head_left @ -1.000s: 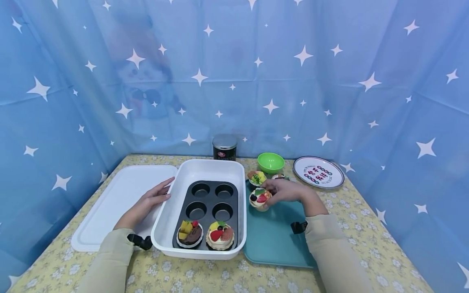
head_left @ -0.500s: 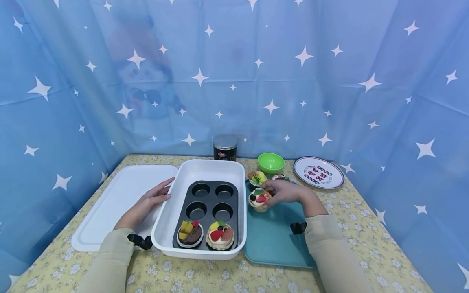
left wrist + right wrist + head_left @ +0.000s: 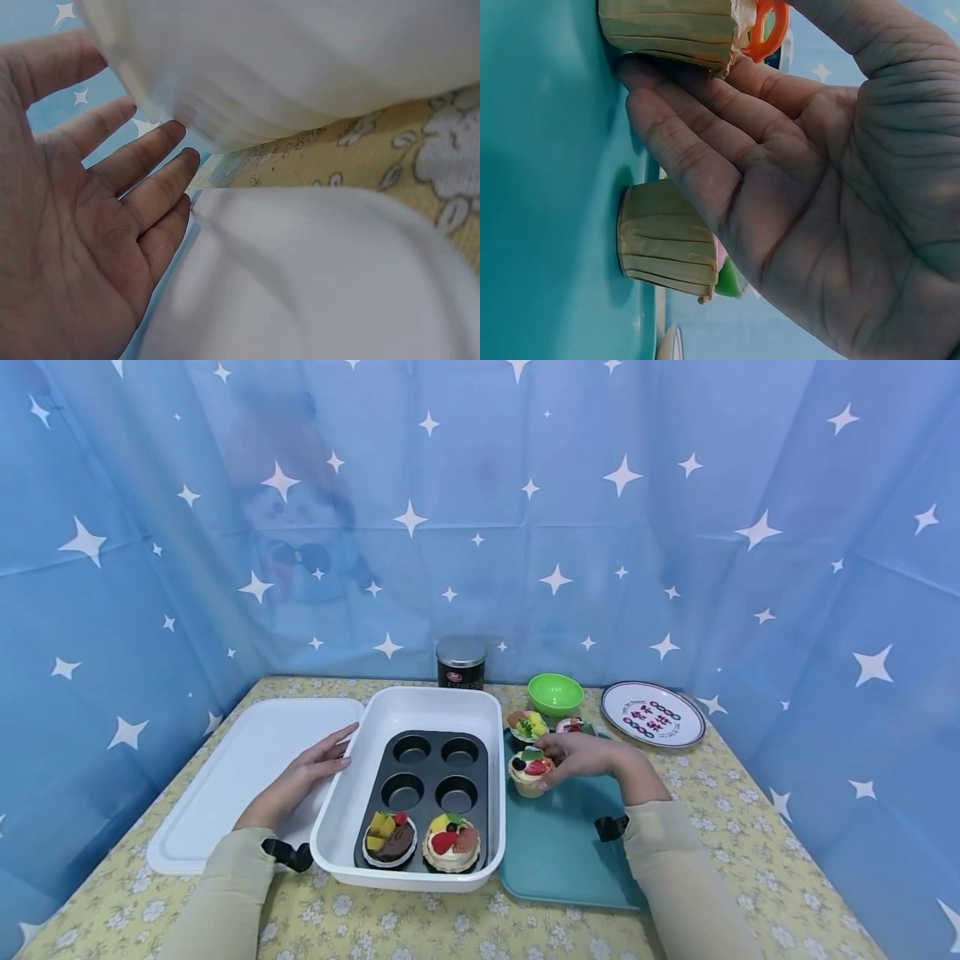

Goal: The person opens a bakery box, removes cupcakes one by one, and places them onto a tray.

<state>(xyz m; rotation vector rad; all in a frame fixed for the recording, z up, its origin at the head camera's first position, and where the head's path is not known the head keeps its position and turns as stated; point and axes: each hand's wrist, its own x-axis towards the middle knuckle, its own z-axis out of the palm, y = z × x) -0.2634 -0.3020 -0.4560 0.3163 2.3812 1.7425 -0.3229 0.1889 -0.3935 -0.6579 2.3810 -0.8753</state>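
Fingers (image 3: 705,142) of the right hand (image 3: 581,753) are curled round a fruit-topped tart (image 3: 530,771), pinching its pleated paper cup from the side; thumb position is partly hidden in the wrist view. The tart sits at or just above the far left part of the teal tray (image 3: 562,852), close beside the white tub (image 3: 480,868). Whether its base touches the tray cannot be told.

Left hand (image 3: 303,772) lies flat and relaxed, fingers straight, touching the tub's left wall and resting over the white lid (image 3: 225,777).

Inside the tub lies a dark muffin pan (image 3: 431,772): four far cups bare, two near cups filled by a chocolate tart (image 3: 388,839) and a cream tart (image 3: 451,842). Two more tarts (image 3: 527,724) stand at the tray's far edge.

Assessment: the held tart appears light and small. The pleated wall looks thin and likely to crush or slip under a hard squeeze; the toppings look loosely seated. Best hold is low on the cup wall, opposite sides, kept upright.

Also on the desk (image 3: 420,927): tin (image 3: 460,662), green bowl (image 3: 555,692), plate (image 3: 652,713).
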